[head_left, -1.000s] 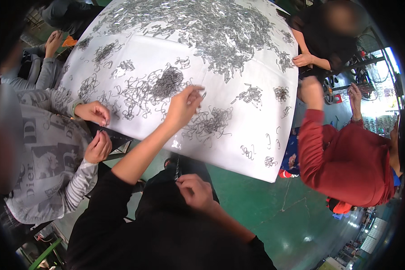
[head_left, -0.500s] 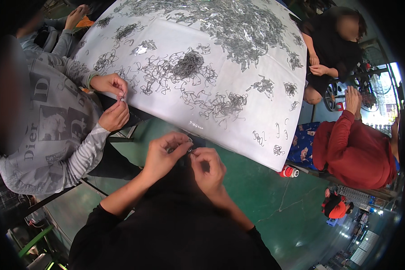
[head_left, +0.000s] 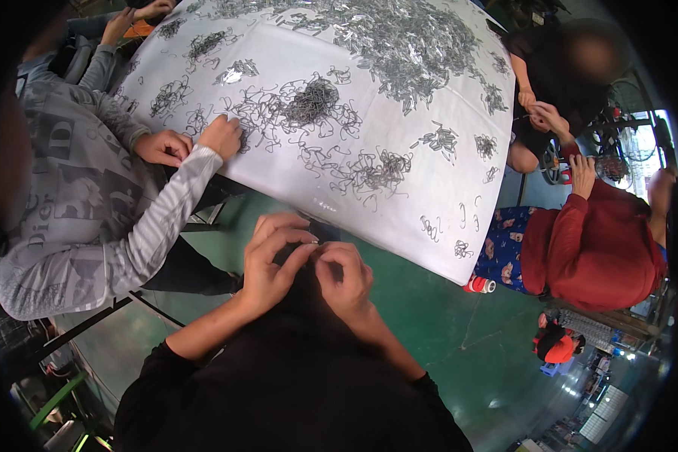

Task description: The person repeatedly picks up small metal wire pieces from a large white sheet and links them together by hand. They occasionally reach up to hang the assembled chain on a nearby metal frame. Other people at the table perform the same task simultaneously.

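In front of my chest, just off the near edge of the table, my left hand (head_left: 270,260) and my right hand (head_left: 345,277) meet fingertip to fingertip. Each is closed in a pinch of thumb and forefinger. A tiny pale glint shows between the fingertips; the piece itself is too small and too covered to name. Beyond my hands, the white-covered table (head_left: 339,200) carries loose bent wire hooks (head_left: 380,173) and a denser dark heap of hooks (head_left: 313,102).
A broad heap of small, shiny grey strips (head_left: 422,71) covers the far table. A co-worker in a grey top (head_left: 75,188) sits close on my left. Two others, in black and in a red top (head_left: 595,245), are at the right. A red-and-white cylinder (head_left: 480,285) is by the table corner.
My left fingers have risen and straightened a little, while both hands stay together. The left co-worker's hands have parted, one reaching onto the table's hooks. The red-sleeved person's arms have moved.
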`<move>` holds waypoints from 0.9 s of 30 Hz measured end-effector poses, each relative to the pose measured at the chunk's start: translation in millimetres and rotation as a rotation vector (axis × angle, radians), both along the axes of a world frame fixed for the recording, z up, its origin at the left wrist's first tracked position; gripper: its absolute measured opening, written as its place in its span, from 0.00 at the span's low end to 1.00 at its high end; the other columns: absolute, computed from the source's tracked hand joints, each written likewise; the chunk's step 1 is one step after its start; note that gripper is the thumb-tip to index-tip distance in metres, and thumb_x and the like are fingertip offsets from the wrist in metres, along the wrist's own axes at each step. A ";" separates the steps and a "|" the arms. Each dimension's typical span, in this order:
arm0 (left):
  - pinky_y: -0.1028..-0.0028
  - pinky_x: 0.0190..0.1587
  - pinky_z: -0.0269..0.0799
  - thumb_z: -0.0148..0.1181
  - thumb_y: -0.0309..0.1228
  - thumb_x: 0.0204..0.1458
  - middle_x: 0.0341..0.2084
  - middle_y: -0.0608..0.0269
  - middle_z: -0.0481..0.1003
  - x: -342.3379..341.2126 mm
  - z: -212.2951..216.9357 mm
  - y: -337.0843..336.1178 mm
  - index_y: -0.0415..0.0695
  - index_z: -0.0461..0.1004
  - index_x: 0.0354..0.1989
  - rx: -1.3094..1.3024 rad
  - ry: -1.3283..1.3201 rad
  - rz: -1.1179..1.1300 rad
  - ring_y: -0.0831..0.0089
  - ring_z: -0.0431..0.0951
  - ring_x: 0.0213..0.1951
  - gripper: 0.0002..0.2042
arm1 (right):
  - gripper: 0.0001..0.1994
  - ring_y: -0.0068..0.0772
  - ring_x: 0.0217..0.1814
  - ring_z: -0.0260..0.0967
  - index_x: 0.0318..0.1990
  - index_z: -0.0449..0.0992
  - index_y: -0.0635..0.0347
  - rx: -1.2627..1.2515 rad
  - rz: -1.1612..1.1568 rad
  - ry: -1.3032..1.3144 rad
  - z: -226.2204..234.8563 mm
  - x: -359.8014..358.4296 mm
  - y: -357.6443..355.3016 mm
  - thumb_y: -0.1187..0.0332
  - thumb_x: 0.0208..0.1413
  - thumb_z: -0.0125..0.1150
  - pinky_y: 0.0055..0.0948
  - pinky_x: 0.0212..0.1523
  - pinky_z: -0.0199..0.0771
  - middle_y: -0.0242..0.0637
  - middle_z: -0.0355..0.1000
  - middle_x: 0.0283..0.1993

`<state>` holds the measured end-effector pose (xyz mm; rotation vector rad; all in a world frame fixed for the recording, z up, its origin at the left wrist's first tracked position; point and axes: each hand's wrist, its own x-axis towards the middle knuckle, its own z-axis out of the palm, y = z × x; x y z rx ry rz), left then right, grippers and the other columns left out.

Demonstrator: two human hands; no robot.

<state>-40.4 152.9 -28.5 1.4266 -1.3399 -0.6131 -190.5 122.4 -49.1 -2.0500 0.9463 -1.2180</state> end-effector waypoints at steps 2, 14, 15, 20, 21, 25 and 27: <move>0.69 0.42 0.70 0.67 0.19 0.43 0.39 0.59 0.75 0.4 -3.2 -2.0 0.40 0.78 0.32 -0.041 -0.015 0.001 0.63 0.73 0.42 0.07 | 0.11 0.36 0.31 0.75 0.39 0.70 0.61 0.043 -0.002 0.007 -5.1 -6.6 -13.6 0.80 0.49 0.65 0.28 0.27 0.75 0.39 0.74 0.35; 0.67 0.45 0.69 0.68 0.22 0.43 0.34 0.61 0.75 -6.6 -9.3 -10.1 0.41 0.79 0.32 0.013 0.088 0.031 0.64 0.74 0.38 0.07 | 0.09 0.41 0.36 0.76 0.32 0.81 0.55 0.442 -0.294 0.700 -109.4 24.9 -255.8 0.61 0.50 0.66 0.36 0.38 0.74 0.38 0.78 0.33; 0.67 0.45 0.69 0.68 0.22 0.43 0.33 0.62 0.75 -6.7 -9.0 -10.1 0.41 0.79 0.32 0.015 0.082 0.033 0.64 0.74 0.38 0.07 | 0.08 0.42 0.38 0.76 0.32 0.82 0.54 0.461 -0.315 0.754 -110.5 30.5 -261.8 0.62 0.50 0.66 0.37 0.39 0.74 0.39 0.79 0.34; 0.66 0.46 0.68 0.69 0.22 0.43 0.30 0.63 0.75 -7.6 -7.2 -8.1 0.42 0.79 0.33 0.034 0.081 0.071 0.66 0.74 0.36 0.08 | 0.09 0.46 0.40 0.77 0.31 0.82 0.57 0.483 -0.331 0.921 -115.1 50.2 -272.3 0.61 0.50 0.64 0.41 0.42 0.75 0.42 0.79 0.36; 0.66 0.45 0.69 0.69 0.22 0.43 0.30 0.63 0.75 -7.5 -7.3 -7.6 0.42 0.79 0.33 0.039 0.088 0.071 0.66 0.74 0.36 0.09 | 0.10 0.47 0.41 0.77 0.31 0.82 0.58 0.453 -0.308 0.949 -117.2 51.1 -273.7 0.61 0.51 0.64 0.41 0.43 0.75 0.43 0.79 0.36; 0.68 0.42 0.70 0.69 0.21 0.42 0.31 0.62 0.75 -4.0 -9.6 -6.4 0.42 0.79 0.33 0.023 0.093 0.059 0.66 0.74 0.35 0.09 | 0.12 0.49 0.42 0.76 0.33 0.80 0.62 0.468 -0.233 0.859 -126.2 30.6 -279.5 0.61 0.53 0.60 0.41 0.44 0.74 0.47 0.78 0.36; 0.69 0.40 0.71 0.69 0.21 0.42 0.31 0.62 0.75 -1.6 -11.0 -3.8 0.42 0.79 0.33 0.017 0.089 0.049 0.66 0.74 0.35 0.09 | 0.13 0.50 0.42 0.76 0.35 0.78 0.64 0.558 -0.181 0.677 -132.1 10.0 -279.0 0.62 0.54 0.58 0.40 0.44 0.74 0.49 0.77 0.36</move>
